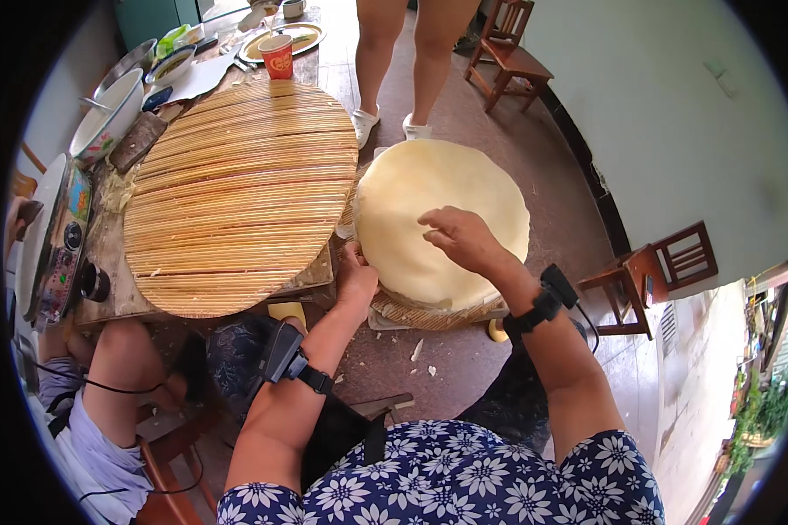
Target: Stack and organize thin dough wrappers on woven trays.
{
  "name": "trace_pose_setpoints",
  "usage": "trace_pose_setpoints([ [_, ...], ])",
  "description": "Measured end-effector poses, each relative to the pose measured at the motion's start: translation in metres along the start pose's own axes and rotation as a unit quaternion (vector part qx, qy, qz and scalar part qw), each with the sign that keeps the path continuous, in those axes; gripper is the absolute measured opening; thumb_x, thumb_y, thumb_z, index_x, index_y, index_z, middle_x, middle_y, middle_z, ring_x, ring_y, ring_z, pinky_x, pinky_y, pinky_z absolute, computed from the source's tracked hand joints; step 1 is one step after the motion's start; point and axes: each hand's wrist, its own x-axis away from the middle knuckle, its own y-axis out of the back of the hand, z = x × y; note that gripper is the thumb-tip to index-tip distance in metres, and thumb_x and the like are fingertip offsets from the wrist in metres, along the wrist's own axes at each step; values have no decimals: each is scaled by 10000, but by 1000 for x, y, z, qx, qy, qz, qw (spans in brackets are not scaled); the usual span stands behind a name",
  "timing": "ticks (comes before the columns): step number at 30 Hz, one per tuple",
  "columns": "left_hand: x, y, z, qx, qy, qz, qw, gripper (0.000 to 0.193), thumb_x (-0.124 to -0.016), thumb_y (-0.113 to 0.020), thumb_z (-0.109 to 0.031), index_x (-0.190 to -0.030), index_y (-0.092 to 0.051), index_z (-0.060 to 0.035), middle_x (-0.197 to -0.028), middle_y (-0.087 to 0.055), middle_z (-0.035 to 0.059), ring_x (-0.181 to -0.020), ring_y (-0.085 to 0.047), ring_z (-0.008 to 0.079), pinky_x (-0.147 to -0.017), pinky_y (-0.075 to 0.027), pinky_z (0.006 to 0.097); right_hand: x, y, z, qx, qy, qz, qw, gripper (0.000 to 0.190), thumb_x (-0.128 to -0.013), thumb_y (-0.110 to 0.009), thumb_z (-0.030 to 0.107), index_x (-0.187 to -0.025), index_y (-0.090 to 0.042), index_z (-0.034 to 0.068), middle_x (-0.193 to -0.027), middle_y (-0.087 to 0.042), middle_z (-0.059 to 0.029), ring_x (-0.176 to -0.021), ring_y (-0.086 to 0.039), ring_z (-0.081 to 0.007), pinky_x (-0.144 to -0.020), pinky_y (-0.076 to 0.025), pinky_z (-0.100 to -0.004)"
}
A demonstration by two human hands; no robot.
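Observation:
A stack of thin round pale sheets (433, 177) lies on a round woven tray (427, 319) before me. Over the right part of the stack is my right hand (463, 237), its fingers spread a little and curled; whether it touches the top sheet I cannot tell. At the stack's left edge is my left hand (356, 275), fingertips bent inward by the rim; whether they pinch a sheet is hidden. Left of the stack, a large round slatted mat (236, 203) rests on the wooden table, with small crumbs on it.
A red paper cup (277, 58) stands behind the mat. Further left are a flowered enamel basin (108, 118), a wooden block (138, 141) and a round electric griddle (46, 236). One person stands behind the stack; another sits left. Wooden chairs (634, 282) stand right.

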Motion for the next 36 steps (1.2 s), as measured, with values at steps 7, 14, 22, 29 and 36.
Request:
trace_pose_setpoints([
  [7, 6, -4, -1, -28, 13, 27, 999, 491, -831, -503, -68, -1307, -403, -136, -1189, -521, 47, -991, -541, 186, -769, -481, 357, 120, -15, 13, 147, 31, -22, 988, 465, -827, -615, 274, -1226, -502, 65, -1186, -529, -157, -1130, -480, -324, -957, -388, -430],
  [14, 5, -4, -1, 23, 31, 58, 998, 520, -813, -462, -30, -1319, -391, -129, -1234, -494, 80, -1091, -499, 225, -881, -441, 414, 136, -41, 9, 277, -36, 17, 960, 549, -842, -601, 329, -1307, -431, 90, -1314, -416, -133, -1243, -367, -330, -1038, -290, -507],
  [22, 17, -14, -4, -10, 20, 26, 999, 486, -808, -450, 18, -1276, -400, -101, -1205, -487, 94, -1048, -506, 221, -839, -454, 391, 140, -46, 6, 279, -56, -20, 959, 573, -819, -633, 301, -1315, -422, 108, -1309, -415, -147, -1237, -359, -349, -1034, -280, -541],
  [29, 2, -14, 11, 66, 2, 68, 995, 487, -788, -442, 43, -1255, -416, -95, -1164, -494, 93, -1011, -514, 223, -810, -455, 382, 142, -55, -11, 280, -53, -14, 958, 557, -863, -569, 349, -1336, -395, 114, -1348, -386, -155, -1274, -334, -359, -1059, -257, -536],
  [36, 13, -9, 2, 110, -9, 93, 990, 504, -759, -448, 54, -1245, -421, -79, -1151, -491, 95, -1012, -512, 237, -813, -445, 405, 141, -47, -6, 263, -60, -10, 963, 569, -863, -553, 374, -1336, -391, 102, -1336, -387, -159, -1275, -326, -357, -1067, -253, -518],
])
